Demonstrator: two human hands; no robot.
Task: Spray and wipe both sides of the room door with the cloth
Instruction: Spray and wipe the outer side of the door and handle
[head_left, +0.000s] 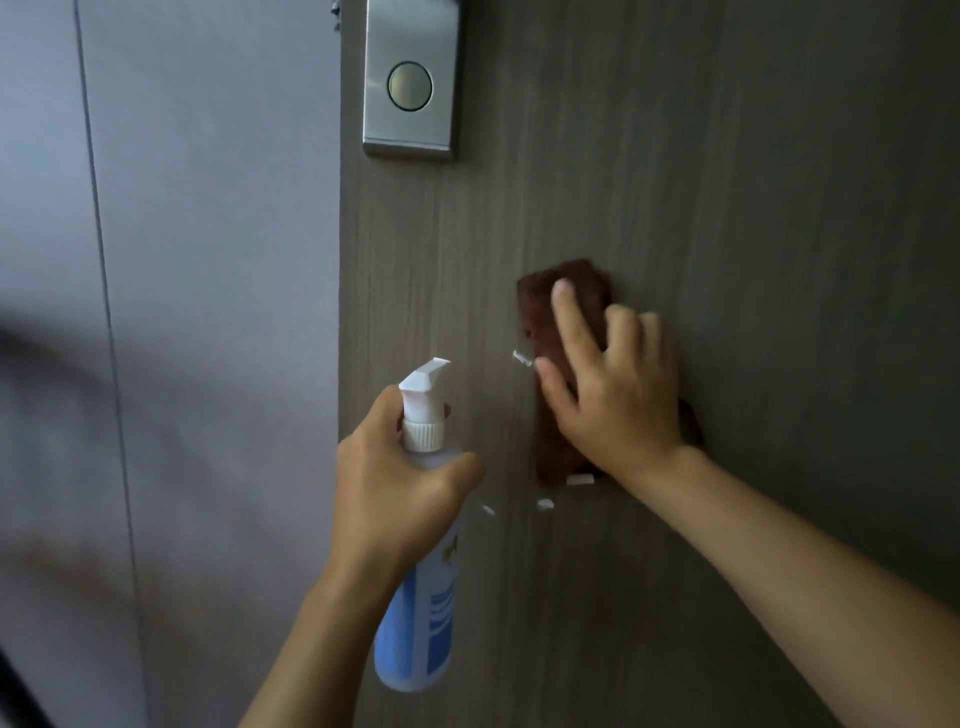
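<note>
Right hand (615, 395) flat on folded brown cloth (563, 322), fingers spread, pressing it against grey wood-grain door (753, 182) below metal lock plate (410, 78). Left hand (400, 478) wrapped round neck of spray bottle (421, 597), white nozzle (423, 379) aimed at door. White foam flecks (545, 503) beside cloth. Pale wall (208, 260) left of door edge.
</note>
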